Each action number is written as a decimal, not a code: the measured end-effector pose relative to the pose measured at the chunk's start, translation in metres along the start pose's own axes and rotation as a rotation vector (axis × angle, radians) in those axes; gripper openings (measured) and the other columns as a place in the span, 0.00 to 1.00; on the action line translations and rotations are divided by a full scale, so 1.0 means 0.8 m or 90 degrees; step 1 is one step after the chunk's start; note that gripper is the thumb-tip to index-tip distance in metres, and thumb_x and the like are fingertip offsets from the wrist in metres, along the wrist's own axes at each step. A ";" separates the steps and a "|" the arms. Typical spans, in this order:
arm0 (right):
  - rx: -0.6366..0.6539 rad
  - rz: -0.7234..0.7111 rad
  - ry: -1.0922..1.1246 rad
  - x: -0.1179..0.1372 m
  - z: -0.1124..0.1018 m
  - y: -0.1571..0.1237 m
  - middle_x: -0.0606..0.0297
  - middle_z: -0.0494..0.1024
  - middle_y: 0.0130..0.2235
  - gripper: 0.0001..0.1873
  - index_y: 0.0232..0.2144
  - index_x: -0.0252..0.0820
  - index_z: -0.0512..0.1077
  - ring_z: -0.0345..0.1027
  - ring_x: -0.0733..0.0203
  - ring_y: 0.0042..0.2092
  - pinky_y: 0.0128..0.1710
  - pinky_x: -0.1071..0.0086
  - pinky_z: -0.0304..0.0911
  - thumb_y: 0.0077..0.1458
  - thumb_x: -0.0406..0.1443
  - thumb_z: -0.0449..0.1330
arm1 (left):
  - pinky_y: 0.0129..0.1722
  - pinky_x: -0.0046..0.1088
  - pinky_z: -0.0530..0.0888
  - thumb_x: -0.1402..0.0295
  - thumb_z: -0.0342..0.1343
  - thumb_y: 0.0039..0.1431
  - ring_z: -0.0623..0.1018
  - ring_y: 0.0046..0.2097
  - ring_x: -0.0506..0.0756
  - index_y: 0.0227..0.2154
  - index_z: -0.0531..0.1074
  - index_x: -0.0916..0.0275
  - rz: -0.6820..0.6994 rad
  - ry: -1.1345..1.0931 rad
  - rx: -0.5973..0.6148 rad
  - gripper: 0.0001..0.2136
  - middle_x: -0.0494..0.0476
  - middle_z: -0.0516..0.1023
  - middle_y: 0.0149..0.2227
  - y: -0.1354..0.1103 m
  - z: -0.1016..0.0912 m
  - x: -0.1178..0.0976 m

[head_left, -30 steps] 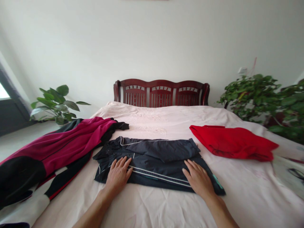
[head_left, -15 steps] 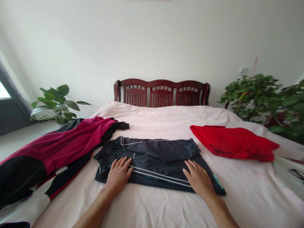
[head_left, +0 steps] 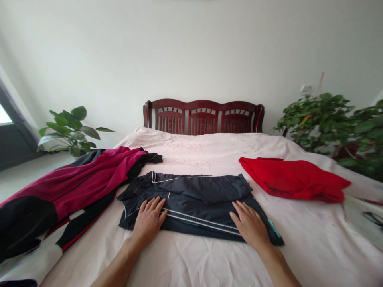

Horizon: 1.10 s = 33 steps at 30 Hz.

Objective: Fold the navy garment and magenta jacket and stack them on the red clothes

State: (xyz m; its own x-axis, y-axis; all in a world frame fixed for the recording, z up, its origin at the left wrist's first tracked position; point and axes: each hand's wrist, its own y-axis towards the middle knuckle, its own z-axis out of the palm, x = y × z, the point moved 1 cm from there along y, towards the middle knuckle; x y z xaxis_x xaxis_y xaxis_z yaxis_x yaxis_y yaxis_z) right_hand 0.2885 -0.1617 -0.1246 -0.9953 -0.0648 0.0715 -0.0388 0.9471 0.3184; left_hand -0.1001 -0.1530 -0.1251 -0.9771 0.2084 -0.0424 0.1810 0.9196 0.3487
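HANDS: 2 hands, apart, each lying flat with fingers spread on the garment, neither clamped on it. The left hand (head_left: 149, 220) is on its near left part; the right hand (head_left: 250, 227) is on its near right part.
ITEM: a folded navy track jacket (head_left: 191, 203) with white piping, lying near the foot-side middle of the bed.
AXIS: long axis runs side to side across the bed, roughly parallel to the headboard. The top fold lies toward the headboard; a teal trim (head_left: 274, 232) shows at the right end.
RISK: judged moderate. With open palms and no grip, a sideways slide could shift the top layer, and the soft, creased bed cover (head_left: 185, 261) could drag on the underside. The nearby black sleeve could catch the left end.
LEFT: a crimson-and-black jacket (head_left: 89, 179) lies spread, its black sleeve (head_left: 149, 158) just beside the navy jacket.
RIGHT: a bunched red garment (head_left: 295, 180) lies well clear.
FAR: a dark wooden headboard (head_left: 203, 117), with a leafy potted plant (head_left: 70, 133) to the left and another (head_left: 317, 123) to the right.
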 end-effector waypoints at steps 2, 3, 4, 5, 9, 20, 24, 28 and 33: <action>0.005 -0.002 -0.005 0.001 -0.002 0.000 0.54 0.68 0.62 0.28 0.59 0.37 0.68 0.60 0.46 0.63 0.61 0.53 0.55 0.64 0.44 0.47 | 0.63 0.50 0.61 0.59 0.47 0.67 0.68 0.63 0.62 0.60 0.67 0.56 0.000 -0.004 0.000 0.21 0.60 0.70 0.62 0.000 0.001 0.000; 0.007 -0.002 -0.008 0.001 -0.002 0.000 0.54 0.68 0.62 0.28 0.59 0.37 0.68 0.60 0.46 0.63 0.61 0.53 0.55 0.64 0.44 0.47 | 0.63 0.50 0.61 0.59 0.47 0.66 0.69 0.63 0.63 0.60 0.67 0.56 0.001 -0.007 -0.002 0.21 0.60 0.70 0.62 0.000 0.001 0.000; 0.010 -0.001 -0.010 0.002 -0.003 0.000 0.54 0.68 0.62 0.28 0.59 0.37 0.68 0.60 0.47 0.63 0.62 0.53 0.55 0.64 0.44 0.47 | 0.63 0.50 0.61 0.59 0.47 0.66 0.69 0.63 0.63 0.60 0.67 0.56 0.003 -0.011 -0.005 0.21 0.60 0.70 0.62 0.000 0.001 0.001; 0.011 0.001 -0.013 0.002 -0.004 0.000 0.54 0.68 0.62 0.28 0.59 0.37 0.68 0.60 0.47 0.63 0.62 0.53 0.55 0.64 0.44 0.47 | 0.63 0.51 0.61 0.59 0.47 0.66 0.69 0.63 0.63 0.60 0.67 0.56 0.005 -0.013 -0.008 0.22 0.60 0.69 0.62 -0.001 0.001 0.001; 0.015 0.007 -0.021 0.003 -0.004 0.000 0.55 0.68 0.62 0.28 0.59 0.38 0.68 0.59 0.47 0.63 0.62 0.54 0.55 0.64 0.45 0.47 | 0.63 0.50 0.61 0.59 0.48 0.66 0.68 0.63 0.63 0.60 0.67 0.56 0.005 -0.013 -0.008 0.22 0.60 0.69 0.62 -0.001 0.001 0.001; 0.007 0.003 -0.004 0.000 0.000 0.000 0.54 0.68 0.62 0.28 0.59 0.38 0.68 0.59 0.47 0.63 0.62 0.53 0.54 0.64 0.45 0.46 | 0.63 0.50 0.60 0.59 0.47 0.66 0.68 0.63 0.63 0.60 0.67 0.56 0.005 -0.016 -0.011 0.22 0.60 0.69 0.62 -0.002 0.000 0.001; -0.001 0.002 -0.003 0.000 0.001 -0.001 0.55 0.68 0.62 0.28 0.59 0.39 0.68 0.59 0.47 0.63 0.62 0.53 0.54 0.64 0.45 0.45 | 0.64 0.50 0.60 0.59 0.47 0.66 0.69 0.63 0.62 0.60 0.67 0.56 0.004 -0.013 -0.010 0.22 0.60 0.69 0.62 -0.002 -0.002 0.000; 0.000 0.001 -0.001 0.000 0.001 -0.001 0.55 0.68 0.62 0.28 0.59 0.38 0.68 0.59 0.47 0.63 0.62 0.53 0.54 0.64 0.45 0.46 | 0.63 0.50 0.61 0.59 0.46 0.67 0.68 0.63 0.62 0.60 0.67 0.56 0.005 -0.011 -0.004 0.22 0.60 0.69 0.62 -0.002 -0.004 0.000; 0.006 -0.005 -0.013 0.000 0.000 0.000 0.55 0.68 0.62 0.28 0.59 0.37 0.68 0.59 0.47 0.63 0.62 0.54 0.54 0.64 0.45 0.46 | 0.64 0.49 0.60 0.59 0.47 0.66 0.68 0.63 0.62 0.60 0.67 0.55 0.001 -0.012 -0.010 0.21 0.59 0.69 0.62 -0.002 -0.001 0.001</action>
State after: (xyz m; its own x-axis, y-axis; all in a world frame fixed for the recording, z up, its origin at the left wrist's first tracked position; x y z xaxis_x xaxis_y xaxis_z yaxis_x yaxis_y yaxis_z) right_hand 0.2882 -0.1619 -0.1247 -0.9966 -0.0654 0.0500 -0.0468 0.9498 0.3095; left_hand -0.1011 -0.1545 -0.1249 -0.9745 0.2166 -0.0594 0.1810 0.9140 0.3631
